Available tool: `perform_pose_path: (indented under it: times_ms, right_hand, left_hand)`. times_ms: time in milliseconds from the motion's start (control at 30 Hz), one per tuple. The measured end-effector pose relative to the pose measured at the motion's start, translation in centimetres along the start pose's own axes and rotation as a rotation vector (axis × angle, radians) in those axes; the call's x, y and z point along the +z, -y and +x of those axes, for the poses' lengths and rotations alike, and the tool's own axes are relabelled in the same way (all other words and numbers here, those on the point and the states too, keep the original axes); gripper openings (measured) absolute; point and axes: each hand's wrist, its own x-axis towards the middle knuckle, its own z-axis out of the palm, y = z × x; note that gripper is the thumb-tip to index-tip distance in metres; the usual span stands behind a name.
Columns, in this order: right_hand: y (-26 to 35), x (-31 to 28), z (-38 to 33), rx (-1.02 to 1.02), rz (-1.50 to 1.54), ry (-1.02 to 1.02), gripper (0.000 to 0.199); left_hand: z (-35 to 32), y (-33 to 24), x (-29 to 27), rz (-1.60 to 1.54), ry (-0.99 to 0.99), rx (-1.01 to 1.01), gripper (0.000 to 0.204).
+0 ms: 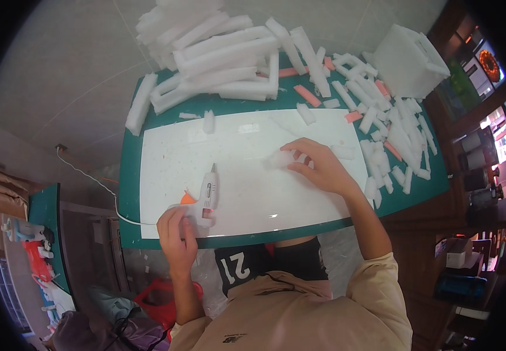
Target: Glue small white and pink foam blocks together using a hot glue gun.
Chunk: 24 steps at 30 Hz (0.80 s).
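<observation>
White foam [279, 159], blurry in right hand [316, 166]

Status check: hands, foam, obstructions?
Left hand at glue gun, grip unclear. Right hand holding small foam piece. Foam scraps heaped right, clear of both hands.

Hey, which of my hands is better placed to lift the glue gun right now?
Probably your left hand: it is right beside the glue gun, near the orange trigger. Your right hand is farther off, with its fingers on a white foam piece.
</observation>
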Motion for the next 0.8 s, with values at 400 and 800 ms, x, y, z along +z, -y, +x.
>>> perform_pose_path:
  times_ms: [400,800]
  right_hand:
    - [-0.7,1.8,-7.8,0.123,0.140,-0.155,0.033]
    - [-3.1,1.3,-13.6,0.256,-0.070,-0.578,0.033]
  left_hand:
    - [-2.1,-6.4,5.0,-0.263,0.014,0.225,0.025]
    - [-2.2,-8.5,9.1,-0.249,0.186,0.249,0.021]
